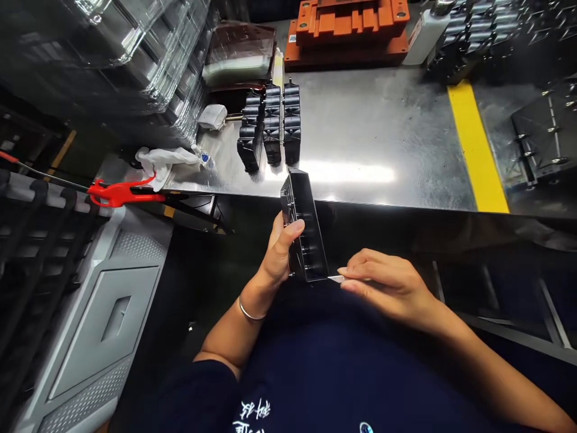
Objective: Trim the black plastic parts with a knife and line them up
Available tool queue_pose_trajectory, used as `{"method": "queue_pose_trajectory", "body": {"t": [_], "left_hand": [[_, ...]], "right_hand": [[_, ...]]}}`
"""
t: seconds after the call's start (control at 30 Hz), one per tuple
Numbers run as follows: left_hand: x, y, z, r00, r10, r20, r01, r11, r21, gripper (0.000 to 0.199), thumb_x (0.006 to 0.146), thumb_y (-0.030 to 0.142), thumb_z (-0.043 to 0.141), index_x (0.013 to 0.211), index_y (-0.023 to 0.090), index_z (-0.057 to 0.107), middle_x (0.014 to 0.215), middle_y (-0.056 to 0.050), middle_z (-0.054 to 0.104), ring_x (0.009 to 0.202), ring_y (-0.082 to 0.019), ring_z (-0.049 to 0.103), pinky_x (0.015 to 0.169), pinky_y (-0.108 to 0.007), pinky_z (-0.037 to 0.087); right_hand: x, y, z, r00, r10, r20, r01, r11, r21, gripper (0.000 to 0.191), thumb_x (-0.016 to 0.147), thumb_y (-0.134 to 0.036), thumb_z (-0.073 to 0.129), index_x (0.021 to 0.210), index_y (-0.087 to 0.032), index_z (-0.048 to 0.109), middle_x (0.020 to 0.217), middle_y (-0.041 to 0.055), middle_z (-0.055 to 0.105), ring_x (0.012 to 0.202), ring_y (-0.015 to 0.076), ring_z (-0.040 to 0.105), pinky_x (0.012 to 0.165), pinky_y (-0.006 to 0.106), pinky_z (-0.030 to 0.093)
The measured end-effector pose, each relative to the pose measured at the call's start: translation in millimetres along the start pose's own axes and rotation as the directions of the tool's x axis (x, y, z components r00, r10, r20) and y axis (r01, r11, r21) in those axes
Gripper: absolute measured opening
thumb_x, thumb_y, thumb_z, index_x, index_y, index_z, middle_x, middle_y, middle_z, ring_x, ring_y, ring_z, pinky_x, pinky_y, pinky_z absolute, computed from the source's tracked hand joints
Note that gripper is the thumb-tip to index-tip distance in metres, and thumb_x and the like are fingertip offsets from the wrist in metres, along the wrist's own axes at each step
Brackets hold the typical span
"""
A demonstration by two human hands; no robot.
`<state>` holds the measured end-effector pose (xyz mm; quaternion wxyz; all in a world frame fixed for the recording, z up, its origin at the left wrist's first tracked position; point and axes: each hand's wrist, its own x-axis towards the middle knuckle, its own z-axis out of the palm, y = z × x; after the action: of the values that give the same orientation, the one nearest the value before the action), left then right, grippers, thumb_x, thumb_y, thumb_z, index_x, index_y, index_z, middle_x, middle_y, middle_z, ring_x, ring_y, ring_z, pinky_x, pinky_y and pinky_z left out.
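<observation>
My left hand is closed round one long side of a black plastic housing, a hollow box-like part with its open side facing right. The thumb presses on its rim. My right hand pinches a small pale pointed blade between thumb and fingers. Its tip is at the housing's lower right corner; whether it touches cannot be told. Beyond the housing, three similar ribbed black plastic parts stand side by side on the metal table.
A red air gun hangs by the table's left corner, near a white cloth. Behind are an orange fixture and a white bottle. Film-wrapped trays and a grey crate stand left. Yellow tape crosses the table.
</observation>
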<state>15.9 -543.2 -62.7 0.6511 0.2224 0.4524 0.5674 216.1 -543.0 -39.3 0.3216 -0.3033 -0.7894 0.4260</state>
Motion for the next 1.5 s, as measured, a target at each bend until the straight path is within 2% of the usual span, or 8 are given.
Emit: {"method": "queue_pose_trajectory", "body": {"t": [0.27, 0.47, 0.6, 0.77, 0.9, 1.1, 1.33, 1.5], "left_hand": [[-6.1, -3.3, 1.7, 0.995, 0.080, 0.066, -0.089, 0.985, 0.146, 0.051, 0.073, 0.039, 0.071, 0.116, 0.017, 0.054, 0.101, -0.003, 0.058, 0.094, -0.018, 0.054, 0.087, -0.030, 0.045], [-15.8, -5.1, -1.4, 0.969, -0.026, 0.244, -0.028, 0.977, 0.213, 0.065, 0.072, 0.041, 0.072, 0.129, 0.019, 0.049, 0.121, -0.008, 0.057, 0.114, -0.027, 0.051, 0.098, -0.038, 0.040], [-18.6, -1.0, -13.7, 0.900, -0.156, 0.407, 0.067, 0.972, 0.225, 0.072, 0.068, 0.046, 0.074, 0.131, 0.019, 0.051, 0.120, -0.009, 0.059, 0.112, -0.028, 0.052, 0.094, -0.038, 0.041], [-17.7, 11.4, -26.4, 0.781, -0.331, 0.529, 0.247, 0.943, 0.225, 0.067, 0.073, 0.049, 0.065, 0.129, 0.015, 0.052, 0.093, -0.007, 0.062, 0.078, -0.018, 0.055, 0.069, -0.028, 0.043], [-18.8, 17.2, -24.6, 0.757, -0.357, 0.547, 0.279, 0.934, 0.224, 0.057, 0.073, 0.050, 0.062, 0.117, 0.014, 0.058, 0.087, -0.006, 0.061, 0.067, -0.013, 0.050, 0.059, -0.024, 0.038], [-16.4, 20.1, -29.0, 0.692, -0.444, 0.569, 0.318, 0.895, 0.312, 0.061, 0.072, 0.048, 0.062, 0.122, 0.014, 0.055, 0.088, -0.006, 0.059, 0.073, -0.015, 0.051, 0.064, -0.026, 0.038], [-16.2, 11.6, -36.3, 0.541, -0.552, 0.635, 0.455, 0.827, 0.331, 0.055, 0.072, 0.049, 0.061, 0.113, 0.012, 0.056, 0.088, -0.006, 0.060, 0.069, -0.013, 0.052, 0.060, -0.024, 0.040], [-23.6, 7.2, -32.2, 0.585, -0.537, 0.607, 0.522, 0.823, 0.225, 0.053, 0.080, 0.057, 0.048, 0.110, 0.014, 0.052, 0.080, -0.005, 0.059, 0.049, -0.011, 0.050, 0.042, -0.021, 0.033]], "right_hand": [[8.8, 12.4, 2.8, 0.996, -0.014, -0.085, 0.012, 1.000, -0.029, 0.007, 0.082, -0.019, 0.068, 0.087, -0.020, 0.073, 0.072, 0.0032, 0.066, 0.062, 0.0104, 0.062, 0.054, 0.022, 0.050], [32.5, 34.0, -16.2, 0.950, 0.054, -0.308, -0.081, 0.994, -0.078, 0.005, 0.081, -0.025, 0.070, 0.083, -0.022, 0.074, 0.075, 0.0034, 0.068, 0.066, 0.0131, 0.063, 0.058, 0.026, 0.049], [41.6, 42.0, -39.5, 0.899, 0.106, -0.425, -0.181, 0.973, -0.140, 0.012, 0.081, -0.033, 0.069, 0.076, -0.023, 0.073, 0.077, 0.0042, 0.070, 0.071, 0.0160, 0.065, 0.063, 0.029, 0.051], [33.9, 26.9, -63.1, 0.990, -0.088, -0.113, 0.062, 0.975, -0.215, 0.008, 0.081, -0.024, 0.070, 0.088, -0.021, 0.073, 0.077, 0.0030, 0.068, 0.067, 0.0120, 0.064, 0.056, 0.023, 0.050], [32.3, 17.1, -77.3, 0.976, -0.147, 0.159, 0.187, 0.942, -0.278, 0.010, 0.084, -0.021, 0.068, 0.092, -0.018, 0.072, 0.081, 0.0041, 0.067, 0.068, 0.0093, 0.063, 0.057, 0.019, 0.048], [44.1, 13.3, -87.5, 0.933, -0.117, 0.341, 0.224, 0.930, -0.292, 0.016, 0.088, -0.027, 0.063, 0.092, -0.015, 0.073, 0.079, 0.0048, 0.066, 0.064, 0.0074, 0.061, 0.056, 0.018, 0.046], [50.4, 24.1, -81.8, 0.934, -0.188, 0.304, 0.256, 0.945, -0.203, 0.014, 0.084, -0.025, 0.068, 0.091, -0.015, 0.075, 0.081, 0.0055, 0.068, 0.069, 0.0086, 0.065, 0.060, 0.017, 0.049], [43.0, 35.3, -57.2, 0.991, -0.133, -0.003, 0.133, 0.991, -0.004, 0.011, 0.079, -0.018, 0.073, 0.090, -0.019, 0.074, 0.079, 0.0024, 0.070, 0.069, 0.0102, 0.067, 0.060, 0.018, 0.052]]}}
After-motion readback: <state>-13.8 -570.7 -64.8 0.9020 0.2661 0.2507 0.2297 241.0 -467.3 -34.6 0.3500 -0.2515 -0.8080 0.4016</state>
